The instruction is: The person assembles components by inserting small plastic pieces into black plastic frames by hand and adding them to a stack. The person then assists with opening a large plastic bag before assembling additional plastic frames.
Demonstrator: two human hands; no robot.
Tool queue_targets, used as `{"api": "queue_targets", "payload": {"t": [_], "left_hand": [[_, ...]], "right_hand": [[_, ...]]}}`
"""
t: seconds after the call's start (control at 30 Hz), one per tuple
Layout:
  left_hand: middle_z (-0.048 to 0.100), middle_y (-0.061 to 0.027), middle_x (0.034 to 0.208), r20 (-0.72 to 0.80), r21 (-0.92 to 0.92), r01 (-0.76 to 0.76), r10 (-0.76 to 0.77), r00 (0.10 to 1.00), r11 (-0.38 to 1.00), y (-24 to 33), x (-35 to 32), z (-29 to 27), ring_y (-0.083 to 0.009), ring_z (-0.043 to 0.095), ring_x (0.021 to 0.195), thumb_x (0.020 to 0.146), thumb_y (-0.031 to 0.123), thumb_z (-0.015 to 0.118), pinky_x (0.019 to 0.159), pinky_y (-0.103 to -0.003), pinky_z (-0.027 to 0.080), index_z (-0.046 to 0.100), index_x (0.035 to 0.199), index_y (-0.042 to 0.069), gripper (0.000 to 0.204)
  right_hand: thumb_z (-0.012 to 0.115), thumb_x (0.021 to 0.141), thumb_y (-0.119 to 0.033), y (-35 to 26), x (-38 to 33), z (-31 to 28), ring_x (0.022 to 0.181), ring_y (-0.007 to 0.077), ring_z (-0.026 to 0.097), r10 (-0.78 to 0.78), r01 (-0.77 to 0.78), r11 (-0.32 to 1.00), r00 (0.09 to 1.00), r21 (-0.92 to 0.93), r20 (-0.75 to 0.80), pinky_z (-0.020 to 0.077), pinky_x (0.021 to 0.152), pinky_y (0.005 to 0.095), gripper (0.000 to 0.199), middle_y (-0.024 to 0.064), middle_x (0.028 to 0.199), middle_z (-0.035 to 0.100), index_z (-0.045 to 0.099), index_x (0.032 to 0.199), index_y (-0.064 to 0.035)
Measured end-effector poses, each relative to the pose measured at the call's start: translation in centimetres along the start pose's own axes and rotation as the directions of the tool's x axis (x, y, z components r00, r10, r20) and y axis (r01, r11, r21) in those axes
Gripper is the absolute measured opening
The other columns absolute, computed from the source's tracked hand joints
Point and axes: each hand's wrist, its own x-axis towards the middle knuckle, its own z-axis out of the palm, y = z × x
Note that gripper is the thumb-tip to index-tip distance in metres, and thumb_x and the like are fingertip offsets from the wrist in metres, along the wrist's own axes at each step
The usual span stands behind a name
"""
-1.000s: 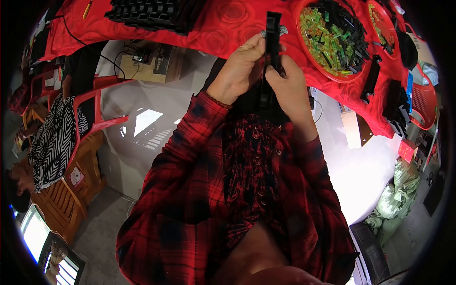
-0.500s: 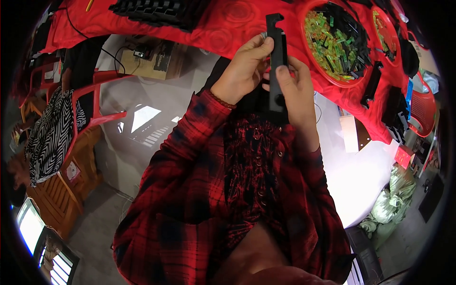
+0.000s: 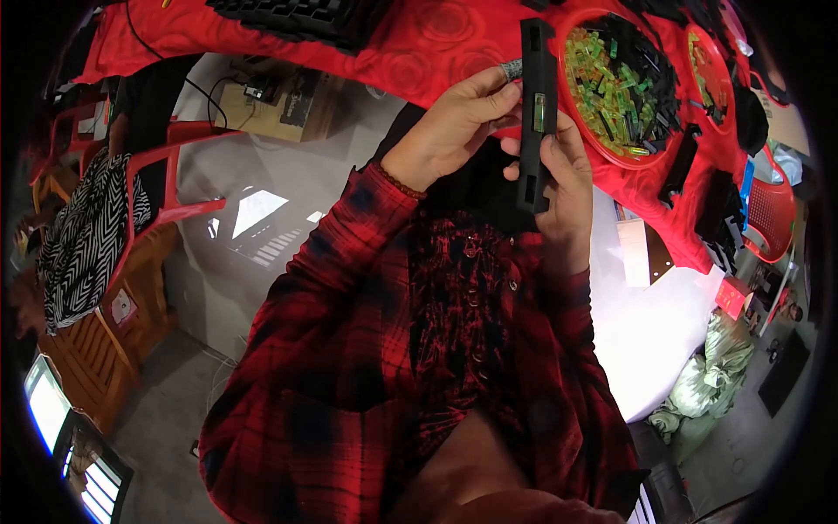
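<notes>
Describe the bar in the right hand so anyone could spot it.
Find the red tablecloth across the top, then its larger red tray, upper right. Just left of that tray, the right hand grips a long black bar. Unlike the black pieces lying on the cloth, it is held up, showing a yellow-green vial.

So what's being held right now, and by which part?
A black bar, by its lower half, in the right hand; whether the left hand also grips it is unclear.
</notes>
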Motion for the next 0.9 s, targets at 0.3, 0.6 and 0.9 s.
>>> {"api": "queue_targets", "payload": {"t": [0.3,0.6,0.9], "left_hand": [[0.063,0.0012,0.104,0.016,0.055,-0.001,0.0,1.0,0.998,-0.5,-0.1,-0.8,-0.0077,0.058,0.091,0.102,0.027,0.056,0.076,-0.022,0.047,0.056,0.131,0.006,0.035],[0.064,-0.0001,0.101,-0.109,-0.073,0.005,-0.013,0.994,0.997,-1.6,-0.1,-0.2,-0.0097,0.058,0.092,0.105,0.029,0.049,0.082,-0.026,0.047,0.059,0.124,0.006,0.031],[0.06,0.0031,0.097,-0.255,0.081,-0.206,0.22,0.942,0.975,-3.8,0.5,0.2,-0.0065,0.053,0.088,0.106,0.024,0.042,0.081,-0.023,0.045,0.06,0.109,0.008,0.024]], "right_hand": [[0.059,0.099,-0.016,1.7,0.8,-1.0,0.096,0.0243,0.069,0.16,-0.157,0.951,0.987,0.265,0.012,0.0585,0.079,0.0328,0.03,0.0142,0.109,0.067,0.054,0.125,-0.0017],[0.056,0.1,-0.011,2.9,1.7,-2.0,0.096,0.0235,0.066,0.198,-0.195,0.919,0.98,0.341,0.027,0.0546,0.09,0.0391,0.028,0.011,0.108,0.066,0.054,0.127,-0.0028],[0.061,0.095,-0.004,3.6,2.2,-0.8,0.113,0.018,0.06,0.194,-0.174,0.95,0.979,0.261,-0.055,0.0466,0.101,0.033,0.032,0.0074,0.118,0.063,0.057,0.127,-0.0023]]}}
